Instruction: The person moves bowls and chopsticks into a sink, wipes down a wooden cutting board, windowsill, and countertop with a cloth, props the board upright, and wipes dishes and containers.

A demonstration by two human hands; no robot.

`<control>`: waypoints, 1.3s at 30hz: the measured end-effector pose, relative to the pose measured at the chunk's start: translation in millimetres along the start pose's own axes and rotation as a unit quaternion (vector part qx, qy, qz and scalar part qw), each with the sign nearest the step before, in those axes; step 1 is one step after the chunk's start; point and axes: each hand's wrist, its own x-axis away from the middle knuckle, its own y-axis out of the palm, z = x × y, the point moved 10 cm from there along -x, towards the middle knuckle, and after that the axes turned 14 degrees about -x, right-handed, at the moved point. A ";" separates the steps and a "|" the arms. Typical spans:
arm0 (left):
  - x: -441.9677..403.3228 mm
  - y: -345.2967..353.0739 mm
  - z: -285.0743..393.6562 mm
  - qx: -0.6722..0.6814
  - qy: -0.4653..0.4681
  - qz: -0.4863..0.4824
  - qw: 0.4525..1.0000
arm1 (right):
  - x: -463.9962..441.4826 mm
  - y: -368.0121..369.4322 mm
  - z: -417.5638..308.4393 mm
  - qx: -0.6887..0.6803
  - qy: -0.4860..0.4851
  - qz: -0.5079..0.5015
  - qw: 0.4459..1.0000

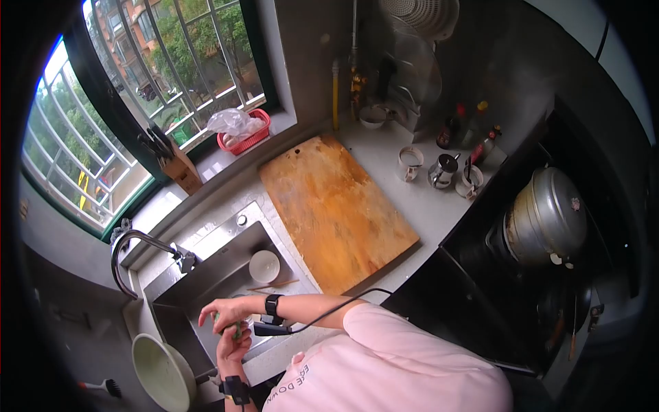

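My right hand, with a watch-like band on its wrist, curls over a small green thing above the sink. From below, my left hand closes around the same thing; a black device is strapped to that wrist. Fingers cover most of the green thing, so its kind cannot be made out. Inside the sink, a white bowl lies beyond my right hand, with chopsticks near it. The curved faucet rises at the sink's far left side.
A large wooden cutting board lies right of the sink. Beside my left arm is a pale green basin. A knife block and red basket stand on the sill. Cups, bottles and a big pot are farther right.
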 end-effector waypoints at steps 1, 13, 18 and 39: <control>-2.9 -9.7 2.0 -0.054 0.010 0.072 0.996 | -4.5 -1.0 3.3 0.030 -0.013 0.010 0.999; -48.5 -68.5 -14.8 -0.780 -0.057 0.315 0.537 | 29.8 -75.3 108.8 0.152 -0.020 0.422 0.893; -82.4 -110.1 -2.3 -0.674 0.331 0.250 0.611 | 40.2 -62.5 60.9 0.230 -0.051 0.345 0.909; -46.8 70.4 25.9 -0.386 0.126 0.151 0.901 | 211.6 -113.6 -13.4 0.104 -0.060 0.403 0.907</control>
